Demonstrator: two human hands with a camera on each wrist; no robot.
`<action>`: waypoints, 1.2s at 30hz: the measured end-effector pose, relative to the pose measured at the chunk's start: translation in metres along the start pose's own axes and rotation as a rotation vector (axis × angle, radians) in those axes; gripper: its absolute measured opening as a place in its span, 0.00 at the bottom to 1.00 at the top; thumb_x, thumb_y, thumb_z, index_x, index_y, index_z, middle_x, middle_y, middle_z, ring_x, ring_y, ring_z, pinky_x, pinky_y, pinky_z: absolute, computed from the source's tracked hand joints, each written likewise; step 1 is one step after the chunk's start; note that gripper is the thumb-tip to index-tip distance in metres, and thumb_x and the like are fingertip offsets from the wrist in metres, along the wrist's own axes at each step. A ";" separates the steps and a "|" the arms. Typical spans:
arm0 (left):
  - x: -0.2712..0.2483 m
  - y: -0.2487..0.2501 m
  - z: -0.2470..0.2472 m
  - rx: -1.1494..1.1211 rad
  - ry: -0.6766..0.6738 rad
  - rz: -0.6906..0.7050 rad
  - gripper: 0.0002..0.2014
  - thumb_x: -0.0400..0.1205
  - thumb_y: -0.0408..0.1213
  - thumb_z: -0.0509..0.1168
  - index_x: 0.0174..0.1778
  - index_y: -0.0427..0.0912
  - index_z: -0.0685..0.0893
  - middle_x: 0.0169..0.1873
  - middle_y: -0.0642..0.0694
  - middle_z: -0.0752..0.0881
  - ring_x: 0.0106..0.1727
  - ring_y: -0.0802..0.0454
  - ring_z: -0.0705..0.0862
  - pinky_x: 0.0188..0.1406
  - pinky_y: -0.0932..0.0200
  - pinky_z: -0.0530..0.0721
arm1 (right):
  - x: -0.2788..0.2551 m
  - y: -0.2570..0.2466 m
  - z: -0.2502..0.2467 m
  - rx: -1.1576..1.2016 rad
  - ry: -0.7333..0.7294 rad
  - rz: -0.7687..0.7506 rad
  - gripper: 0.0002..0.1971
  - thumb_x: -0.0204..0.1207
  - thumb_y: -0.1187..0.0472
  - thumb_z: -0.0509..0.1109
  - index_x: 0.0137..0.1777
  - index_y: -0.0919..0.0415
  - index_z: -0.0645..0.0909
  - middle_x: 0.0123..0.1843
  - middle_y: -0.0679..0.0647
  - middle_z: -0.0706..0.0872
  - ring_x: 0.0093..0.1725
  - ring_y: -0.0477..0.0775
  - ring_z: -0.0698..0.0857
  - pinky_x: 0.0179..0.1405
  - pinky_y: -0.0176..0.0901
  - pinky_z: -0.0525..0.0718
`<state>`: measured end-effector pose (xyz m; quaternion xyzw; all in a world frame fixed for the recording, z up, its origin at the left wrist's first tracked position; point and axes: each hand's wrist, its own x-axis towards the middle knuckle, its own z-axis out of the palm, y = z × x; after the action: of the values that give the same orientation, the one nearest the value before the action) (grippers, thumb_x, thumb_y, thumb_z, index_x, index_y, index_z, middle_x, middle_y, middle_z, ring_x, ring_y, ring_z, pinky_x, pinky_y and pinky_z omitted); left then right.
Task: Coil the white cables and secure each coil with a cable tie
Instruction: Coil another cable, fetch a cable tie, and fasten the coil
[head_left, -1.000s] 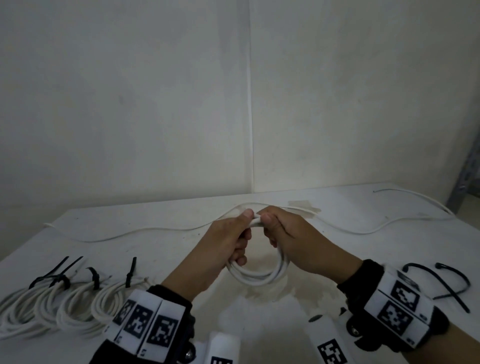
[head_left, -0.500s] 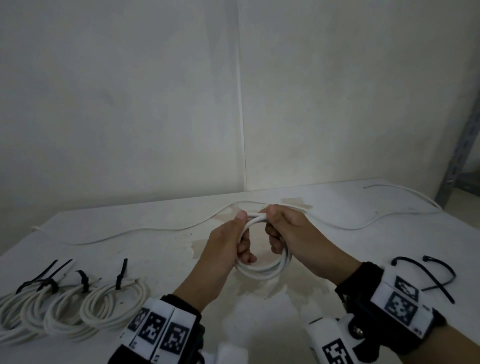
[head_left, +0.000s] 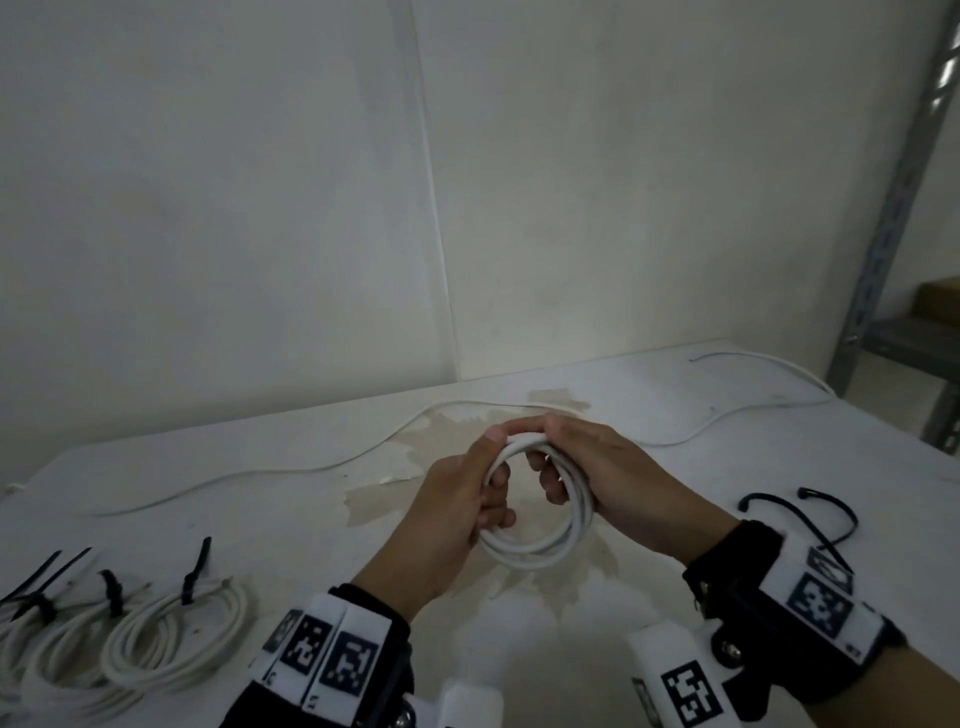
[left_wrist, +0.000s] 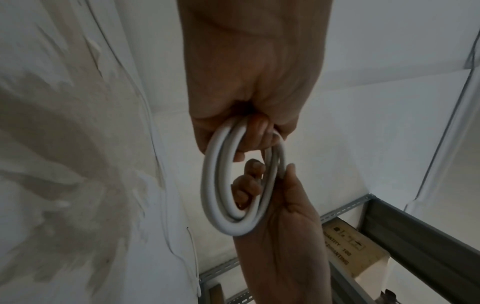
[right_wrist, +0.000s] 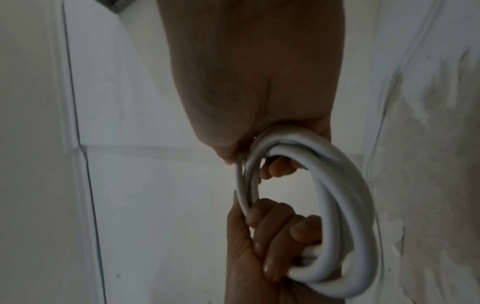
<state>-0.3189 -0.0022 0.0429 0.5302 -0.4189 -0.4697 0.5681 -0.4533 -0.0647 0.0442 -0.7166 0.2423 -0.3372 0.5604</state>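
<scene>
A white cable coil (head_left: 535, 558) of about three loops hangs above the table between both hands. My left hand (head_left: 480, 467) grips its left side, thumb on top and fingers curled through the ring. My right hand (head_left: 582, 457) grips the top and right side the same way. In the left wrist view the coil (left_wrist: 215, 185) runs from my left hand (left_wrist: 252, 92) down to my right hand (left_wrist: 285, 226). In the right wrist view the coil (right_wrist: 337, 195) hangs from my right hand (right_wrist: 246, 82), with my left hand's fingers (right_wrist: 272, 236) curled on it below. Two black cable ties (head_left: 810, 519) lie to the right.
Three tied coils (head_left: 171, 639) with black ties lie at the front left of the white table (head_left: 260, 519). A loose white cable (head_left: 208, 483) runs along the back left, another loose cable (head_left: 753, 410) along the back right. A metal shelf frame (head_left: 883, 234) stands at the right.
Both hands have kept hold of the coil. The coil has turned to face me more fully, and the head view has tilted up and to the right.
</scene>
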 end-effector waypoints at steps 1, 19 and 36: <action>0.001 0.000 0.004 0.011 -0.006 0.000 0.25 0.85 0.45 0.55 0.20 0.46 0.78 0.15 0.55 0.66 0.17 0.59 0.62 0.33 0.57 0.74 | -0.002 0.000 -0.005 -0.011 0.001 -0.005 0.18 0.83 0.52 0.53 0.57 0.53 0.84 0.36 0.47 0.76 0.32 0.45 0.75 0.37 0.35 0.75; 0.014 -0.026 0.082 0.208 -0.099 0.109 0.20 0.82 0.32 0.60 0.21 0.45 0.73 0.14 0.55 0.66 0.16 0.59 0.64 0.19 0.64 0.69 | -0.055 0.027 -0.077 -0.137 0.167 0.038 0.12 0.82 0.52 0.56 0.58 0.44 0.79 0.35 0.42 0.82 0.38 0.32 0.81 0.45 0.22 0.76; 0.029 -0.037 0.089 0.073 0.109 0.032 0.19 0.80 0.32 0.62 0.21 0.42 0.70 0.14 0.55 0.65 0.15 0.58 0.61 0.15 0.64 0.64 | -0.088 0.092 -0.186 -0.856 0.383 0.684 0.11 0.75 0.59 0.70 0.48 0.61 0.71 0.48 0.55 0.76 0.45 0.54 0.76 0.31 0.33 0.69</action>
<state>-0.4024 -0.0491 0.0130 0.5685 -0.4126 -0.4156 0.5778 -0.6488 -0.1432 -0.0360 -0.6866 0.6720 -0.1324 0.2438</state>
